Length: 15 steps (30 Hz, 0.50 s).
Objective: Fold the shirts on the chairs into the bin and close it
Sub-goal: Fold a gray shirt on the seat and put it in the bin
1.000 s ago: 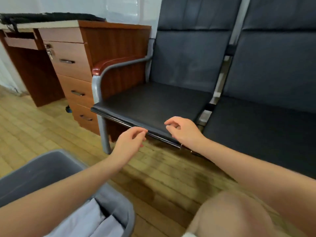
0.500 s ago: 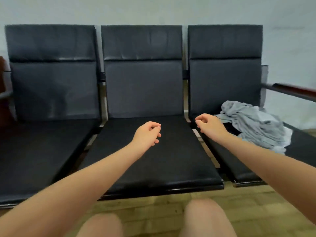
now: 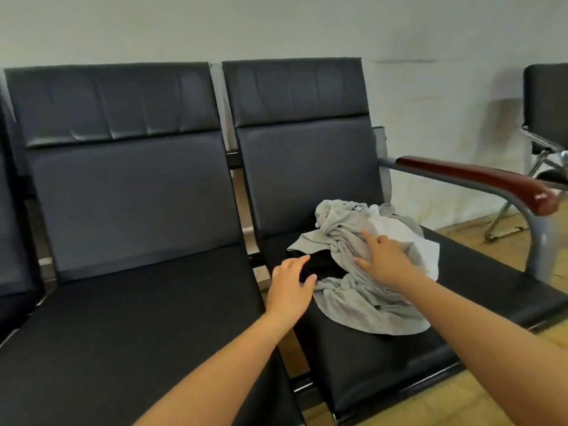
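Observation:
A crumpled grey shirt [image 3: 359,299] lies on the right-hand black chair seat [image 3: 479,281], with a white garment [image 3: 396,232] bunched behind it and a dark cloth [image 3: 325,265] partly under it. My right hand [image 3: 384,256] lies on the grey shirt with fingers spread and straight. My left hand [image 3: 292,284] hovers at the shirt's left edge, fingers extended over the dark cloth. Neither hand holds anything. The bin is out of view.
A second black seat [image 3: 129,327] stands to the left. A wooden-topped metal armrest [image 3: 479,179] borders the right seat. Another chair [image 3: 550,118] stands at the far right on the wooden floor [image 3: 504,244].
The view has swung right from the desk and bin to the chairs. Both hands have reached forward onto the pile of shirts and their fingers have straightened.

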Motion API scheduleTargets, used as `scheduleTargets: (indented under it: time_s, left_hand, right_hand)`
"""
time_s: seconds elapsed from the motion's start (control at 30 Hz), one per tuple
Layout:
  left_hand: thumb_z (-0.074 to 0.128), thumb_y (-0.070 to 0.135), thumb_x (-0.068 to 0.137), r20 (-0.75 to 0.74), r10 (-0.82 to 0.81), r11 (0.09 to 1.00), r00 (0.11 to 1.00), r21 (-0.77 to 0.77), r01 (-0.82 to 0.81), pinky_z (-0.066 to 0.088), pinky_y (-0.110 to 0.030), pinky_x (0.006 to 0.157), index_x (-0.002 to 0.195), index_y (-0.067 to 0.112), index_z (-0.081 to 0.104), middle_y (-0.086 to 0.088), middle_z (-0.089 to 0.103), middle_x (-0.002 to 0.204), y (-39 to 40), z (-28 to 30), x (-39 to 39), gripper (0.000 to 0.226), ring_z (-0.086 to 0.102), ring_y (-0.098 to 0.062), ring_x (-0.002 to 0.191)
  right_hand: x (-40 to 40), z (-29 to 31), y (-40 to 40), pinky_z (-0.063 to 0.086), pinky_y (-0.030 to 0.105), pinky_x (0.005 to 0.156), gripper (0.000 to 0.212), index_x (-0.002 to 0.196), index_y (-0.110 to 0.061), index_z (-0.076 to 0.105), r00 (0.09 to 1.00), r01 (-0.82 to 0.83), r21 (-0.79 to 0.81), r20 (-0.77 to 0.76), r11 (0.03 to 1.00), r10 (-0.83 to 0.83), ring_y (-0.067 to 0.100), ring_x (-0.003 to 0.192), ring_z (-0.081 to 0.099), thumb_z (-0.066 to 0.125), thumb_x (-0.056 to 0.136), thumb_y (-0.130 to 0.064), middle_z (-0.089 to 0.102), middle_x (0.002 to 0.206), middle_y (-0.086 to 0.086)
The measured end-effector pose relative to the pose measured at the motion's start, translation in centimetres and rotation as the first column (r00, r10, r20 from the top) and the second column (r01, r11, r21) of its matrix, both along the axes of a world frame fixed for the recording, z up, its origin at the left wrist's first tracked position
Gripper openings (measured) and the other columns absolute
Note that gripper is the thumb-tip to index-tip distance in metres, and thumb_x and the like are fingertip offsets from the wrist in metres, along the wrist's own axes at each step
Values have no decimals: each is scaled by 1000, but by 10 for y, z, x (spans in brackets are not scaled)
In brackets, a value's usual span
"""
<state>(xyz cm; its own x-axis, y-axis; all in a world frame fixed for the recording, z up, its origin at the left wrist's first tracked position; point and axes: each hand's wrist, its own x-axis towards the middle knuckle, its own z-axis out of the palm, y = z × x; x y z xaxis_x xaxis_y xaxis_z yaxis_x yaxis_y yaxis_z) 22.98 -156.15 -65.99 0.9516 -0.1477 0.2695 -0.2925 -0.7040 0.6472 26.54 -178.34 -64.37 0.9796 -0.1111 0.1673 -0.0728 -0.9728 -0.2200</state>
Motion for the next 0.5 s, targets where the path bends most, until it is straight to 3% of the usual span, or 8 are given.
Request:
scheduleTargets:
  time_s: [0.07,0.13,0.2,0.27,0.37,0.43,0.5]
  left_hand:
    - [47,36,99,-8,-29,998,1000,61,30,30,-33,108,145,27,38,6,37,147,-14,-12,13,48,26,-17,138]
    - [42,39,100,-67,-17,983,998,180,29,32,-37,106,143,30,42,5,40,146,-24,-18,26,44,29,-20,136]
    - [39,38,101,-101,11,972,995,233,12,32,-40,105,137,32,49,5,46,142,-28,-19,35,38,34,-22,133]
    - [39,36,101,-113,25,979,993,206,-2,32,-41,104,133,32,53,5,49,138,-29,-20,40,35,36,-23,131]
    - [43,33,100,-134,-4,998,991,63,12,37,-40,106,132,28,53,1,49,136,-22,-21,45,34,40,-23,130]
    - [47,30,99,-134,-13,992,991,-130,-4,41,-37,105,130,27,54,-2,51,133,-14,-12,45,32,46,-22,127]
    - [48,27,99,-104,-15,930,994,-366,-25,44,-30,98,127,29,55,-2,53,128,-5,10,40,28,52,-16,118]
  right_hand:
    - [5,-9,-4,40,39,98,64,151,-22,23,1000,-20,16,-4,1000,20,35,121,46,46,97,-48,42,136,16]
    - [6,-5,-8,40,36,95,54,145,-19,39,998,-57,130,48,990,51,33,116,51,48,98,-43,49,130,14]
    - [5,9,-11,40,32,87,38,126,-13,60,984,-129,268,151,955,90,31,109,57,52,98,-36,62,117,12]
    - [3,31,-11,37,28,76,27,103,-11,69,956,-203,319,268,926,117,27,96,61,54,97,-32,66,94,5]
    - [-2,77,0,36,19,79,25,104,-12,73,907,-303,371,394,878,147,12,94,58,54,98,-27,66,96,-5]
    - [-5,112,15,34,14,85,24,109,-14,72,874,-349,355,458,868,164,8,100,56,53,98,-25,67,109,-3]
    - [-7,146,33,32,13,89,25,110,-12,72,828,-397,294,523,870,201,12,110,57,53,98,-22,68,116,0]
